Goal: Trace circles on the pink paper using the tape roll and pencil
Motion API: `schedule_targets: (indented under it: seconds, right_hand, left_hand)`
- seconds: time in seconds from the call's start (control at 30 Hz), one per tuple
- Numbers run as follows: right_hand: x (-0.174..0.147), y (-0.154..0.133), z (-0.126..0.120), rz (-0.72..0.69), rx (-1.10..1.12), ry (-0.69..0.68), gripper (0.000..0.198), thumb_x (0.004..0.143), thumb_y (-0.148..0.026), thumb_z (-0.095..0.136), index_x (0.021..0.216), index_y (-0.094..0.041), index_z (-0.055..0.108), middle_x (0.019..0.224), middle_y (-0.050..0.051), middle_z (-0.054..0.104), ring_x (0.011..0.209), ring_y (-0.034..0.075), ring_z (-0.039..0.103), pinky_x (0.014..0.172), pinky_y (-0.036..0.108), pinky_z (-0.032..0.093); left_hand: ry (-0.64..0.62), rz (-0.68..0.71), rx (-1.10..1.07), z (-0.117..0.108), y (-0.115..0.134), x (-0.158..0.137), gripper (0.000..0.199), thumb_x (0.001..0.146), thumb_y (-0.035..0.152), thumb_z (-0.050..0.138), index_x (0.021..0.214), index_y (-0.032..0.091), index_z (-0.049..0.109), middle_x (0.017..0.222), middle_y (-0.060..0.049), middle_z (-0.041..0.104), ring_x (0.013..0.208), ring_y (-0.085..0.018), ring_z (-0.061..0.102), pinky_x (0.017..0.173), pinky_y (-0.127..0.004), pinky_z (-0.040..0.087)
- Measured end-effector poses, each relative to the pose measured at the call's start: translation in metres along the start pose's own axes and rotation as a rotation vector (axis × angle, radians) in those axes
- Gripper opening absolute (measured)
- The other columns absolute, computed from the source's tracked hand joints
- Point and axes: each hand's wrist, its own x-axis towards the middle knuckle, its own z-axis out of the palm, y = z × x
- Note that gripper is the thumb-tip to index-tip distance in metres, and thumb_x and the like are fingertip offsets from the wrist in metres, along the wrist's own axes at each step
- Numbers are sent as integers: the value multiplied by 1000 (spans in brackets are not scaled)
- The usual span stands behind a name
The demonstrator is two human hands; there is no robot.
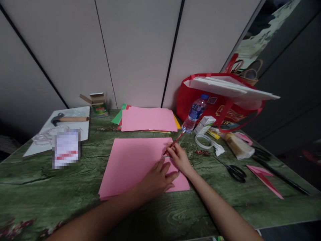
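Note:
On the table, a pink paper sheet (135, 157) lies on top of at least one more sheet. My left hand (159, 175) rests on its right part, fingers spread over a thin grey ring (179, 168) that is partly hidden beneath them. The fingertips press the ring against the paper. Just to the right, my right hand (179, 158) pinches a dark red pencil (177, 139) near its lower end. The pencil leans up and to the right, its lower end close to the ring's far edge; whether the tip touches the paper is hard to see.
Behind are stacked coloured papers (149, 119), a water bottle (194, 113) and a red bag (187, 97). Right: a tape roll (203, 142), scissors (237, 172) and folded pink paper (265, 179). Left: a hammer (72, 119) on a white board (84, 130), and an open small box (100, 107).

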Motion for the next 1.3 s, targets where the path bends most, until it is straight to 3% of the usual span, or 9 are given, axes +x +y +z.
schedule_targets:
  seconds: [0.2, 0.5, 0.87, 1.3]
  right_hand:
    - [2, 6, -1, -14, -41, -28, 29, 87, -43, 49, 105, -20, 51, 83, 4, 67, 80, 20, 65, 75, 34, 51]
    - [2, 2, -3, -33, -164, -6, 27, 88, -41, 45, 104, -20, 50, 80, 5, 68, 74, 19, 65, 71, 33, 51]
    - [1, 2, -16, -23, -295, 80, 22, 86, -36, 45, 100, -18, 48, 78, 5, 67, 72, 19, 65, 72, 33, 50]
    - [-6, 1, -33, 8, -595, 168, 17, 81, -33, 44, 91, -20, 50, 67, 1, 62, 59, 19, 61, 61, 29, 47]
  left_hand:
    - [-18, 12, 8, -2, 0, 0, 51, 84, 44, 55, 130, 23, 44, 123, -15, 49, 124, -37, 38, 99, -48, 36]
    - [-23, 35, 22, -2, -3, 0, 52, 86, 48, 50, 131, 23, 43, 123, -14, 48, 124, -34, 37, 99, -46, 36]
    - [-12, 35, 13, -2, -2, 0, 55, 84, 52, 50, 130, 22, 44, 120, -14, 49, 125, -34, 36, 100, -45, 33]
    - [-27, 26, 7, -1, -3, 0, 52, 85, 52, 48, 127, 22, 45, 117, -12, 48, 123, -33, 36, 99, -43, 33]
